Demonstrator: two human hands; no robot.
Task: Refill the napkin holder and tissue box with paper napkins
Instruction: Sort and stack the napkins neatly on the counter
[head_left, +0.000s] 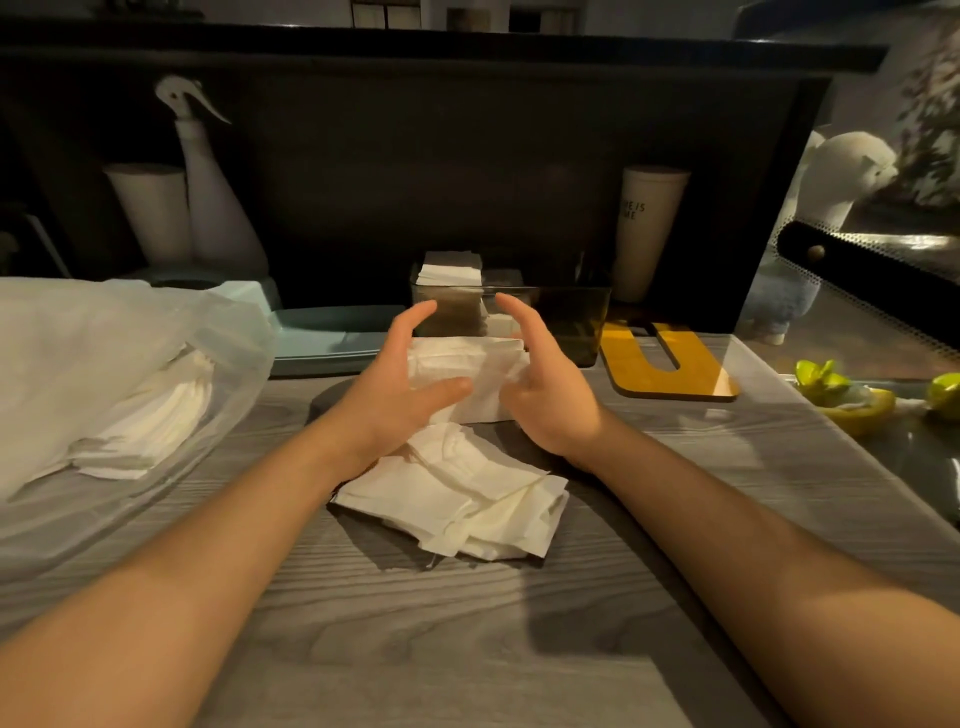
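Observation:
A stack of white paper napkins (470, 371) stands on the grey table just in front of the dark see-through tissue box (571, 322). My left hand (400, 379) and my right hand (548, 387) flank the stack, palms against its sides. Both thumbs touch its front, and the fingers reach up, loosely curved and apart. More napkins (449, 270) stand upright in the left end of the box. The box's yellow slotted lid (670, 366) lies flat to its right. A loose, crumpled pile of napkins (467, 501) lies between my forearms.
A clear plastic bag (104, 353) holding further napkins (150, 421) fills the left of the table. A teal tray (322, 338) lies behind it. A white cup (647, 228) and a spray bottle (208, 197) stand at the dark back wall. Lime and lemon pieces (852, 400) lie at right.

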